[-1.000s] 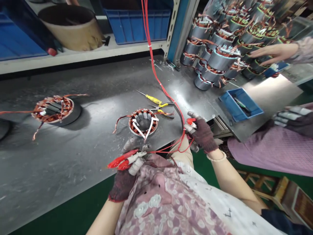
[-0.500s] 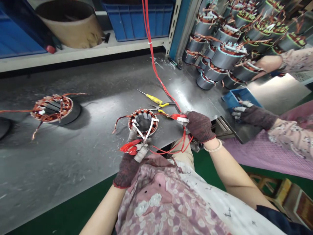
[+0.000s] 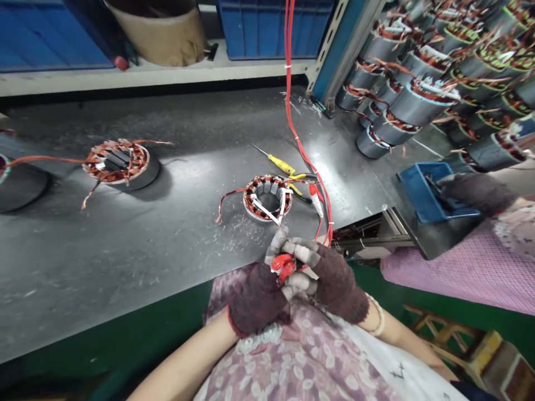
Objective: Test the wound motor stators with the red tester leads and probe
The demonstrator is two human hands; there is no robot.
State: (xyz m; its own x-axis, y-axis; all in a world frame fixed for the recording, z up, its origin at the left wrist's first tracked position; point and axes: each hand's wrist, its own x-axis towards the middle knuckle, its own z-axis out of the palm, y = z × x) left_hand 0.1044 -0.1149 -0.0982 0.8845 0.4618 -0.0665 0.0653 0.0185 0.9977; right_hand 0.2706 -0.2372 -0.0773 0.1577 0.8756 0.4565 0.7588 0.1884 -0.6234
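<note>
Both my hands wear dark knitted gloves with whitish fingertips and meet near the table's front edge. My left hand (image 3: 261, 292) is closed around a red-sleeved clip (image 3: 284, 268). From the other side, my right hand (image 3: 332, 278) grips the same clip with fingers and thumb. Just beyond them lies a motor stator (image 3: 249, 201) with copper windings. Two white-sleeved leads (image 3: 267, 213) run from it towards my left fingertips; their ends are hidden there. Another red-and-white clip (image 3: 316, 201) rests right of the stator, beside yellow-handled pliers (image 3: 297, 192) and a yellow-handled pick (image 3: 282, 164).
Another stator (image 3: 142, 170) stands to the left, with part of one more (image 3: 23, 184) at the edge. Red cables (image 3: 292, 122) hang down over the table. At right are stacked stators (image 3: 422, 103), a blue bin (image 3: 418, 192) and a co-worker's gloved hand (image 3: 478, 194).
My right hand has let go of the red-and-white clip near the stator and moved over to the red clip in my left hand. The view has shifted; the co-worker's hand is in the bin.
</note>
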